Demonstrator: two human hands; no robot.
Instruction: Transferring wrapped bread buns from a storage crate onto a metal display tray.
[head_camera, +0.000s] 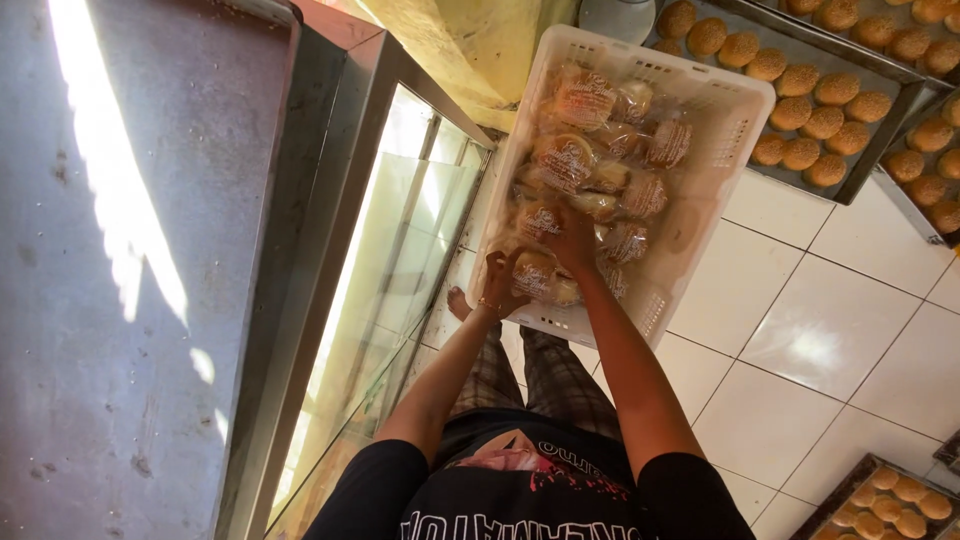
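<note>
**Both hands in a crate of wrapped buns**

The wrapped buns, each in clear printed plastic, lie heaped in a white plastic crate with slotted walls that sits on the pale tiled floor. The left hand is closed around one wrapped bun at the near end of the crate, fingers curled over its edge; a thin bracelet circles that wrist. The right hand reaches a little deeper into the heap and rests on the packets there; it seems to be pinching one, though the packets around it hide the fingertips and I cannot tell for sure.

Below the arms show the person's black printed shirt and checked trousers, with a bare foot just beside the crate's near left corner. To the left stands a glass-fronted display case with a grey top. Beyond the crate lie metal trays of unwrapped seeded buns, and another tray of buns shows at the lower right.
</note>
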